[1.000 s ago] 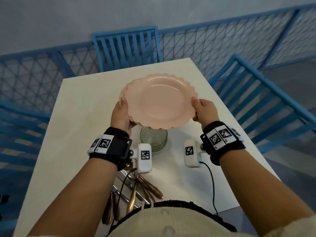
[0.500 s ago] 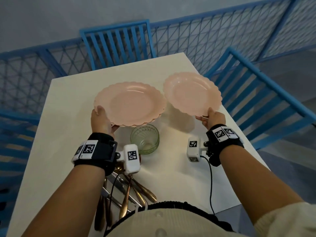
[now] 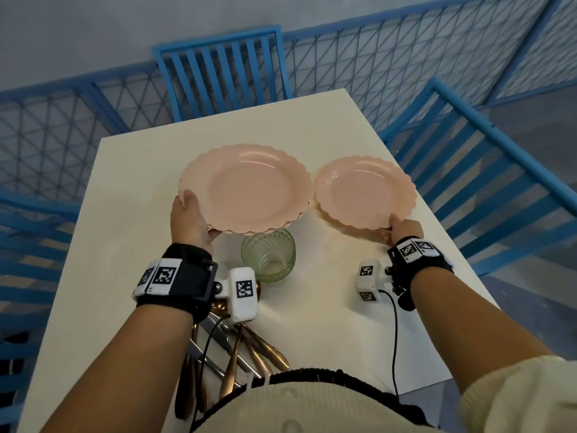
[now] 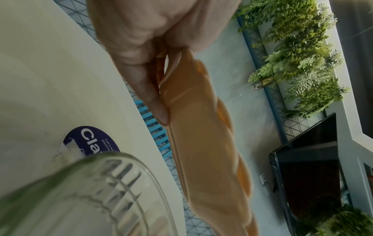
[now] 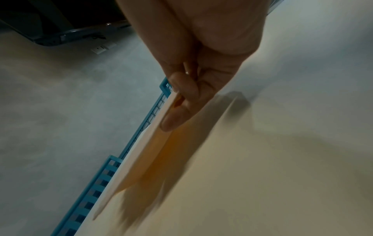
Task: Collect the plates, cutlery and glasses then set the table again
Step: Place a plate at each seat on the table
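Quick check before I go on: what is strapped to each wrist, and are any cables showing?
Each wrist wears a black band with square black-and-white code tags and a small white camera block. A thin black cable trails from the right block. A cream knit sleeve covers the right upper forearm.

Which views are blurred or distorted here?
Head view: sharp, wide-angle bend in the railing. Left wrist: green glass close and out of focus. Right wrist: dim, with motion smear on the small plate.
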Demonstrator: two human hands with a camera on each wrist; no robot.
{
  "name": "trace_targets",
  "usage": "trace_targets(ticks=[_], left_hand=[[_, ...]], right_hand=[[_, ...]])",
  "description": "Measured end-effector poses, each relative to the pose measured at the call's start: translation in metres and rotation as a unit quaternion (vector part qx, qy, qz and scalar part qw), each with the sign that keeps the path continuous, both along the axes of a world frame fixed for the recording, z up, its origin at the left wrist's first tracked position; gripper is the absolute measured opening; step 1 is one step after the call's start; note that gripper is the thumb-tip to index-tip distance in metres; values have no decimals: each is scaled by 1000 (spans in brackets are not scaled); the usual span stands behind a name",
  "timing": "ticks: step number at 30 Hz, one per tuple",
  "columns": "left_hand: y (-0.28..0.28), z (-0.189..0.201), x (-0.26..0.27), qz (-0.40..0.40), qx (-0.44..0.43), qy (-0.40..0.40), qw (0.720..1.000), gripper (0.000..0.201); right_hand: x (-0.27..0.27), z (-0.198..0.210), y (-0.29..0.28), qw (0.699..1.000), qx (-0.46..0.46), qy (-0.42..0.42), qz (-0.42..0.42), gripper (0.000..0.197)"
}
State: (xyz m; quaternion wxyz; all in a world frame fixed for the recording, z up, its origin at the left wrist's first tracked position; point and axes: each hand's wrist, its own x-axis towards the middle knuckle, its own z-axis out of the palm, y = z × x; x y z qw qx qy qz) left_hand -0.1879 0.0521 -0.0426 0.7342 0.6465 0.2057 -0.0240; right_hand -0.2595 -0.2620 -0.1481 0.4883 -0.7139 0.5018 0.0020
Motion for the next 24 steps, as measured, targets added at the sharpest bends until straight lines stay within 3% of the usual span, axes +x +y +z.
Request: trace_targets(ticks=[5,8,15,19,21,24], left_hand=[[0,-1,-2,-1,5,-3,1000,40],[0,-1,-5,-5,7,-4,1000,40],[1,1,-14,-8,-4,-7,1000,39],[8,5,-18,-6,-8,-11,1000,39],[14,7,-19,-6,-8,-14,1000,39],[22,8,-22,-12,-14,-17,1000,39]], right_hand=[[2,5,1,988,136,-39,-53,31],[1,3,-2,980,172,-47,-91,31],[-5,14,11,976,187,-63,-91,26],[-8,34,26,982,82,-76,-153,53],[-7,55,47,980,49,-145,-128,47],[-5,89,93,960,134,-244,-23,45]])
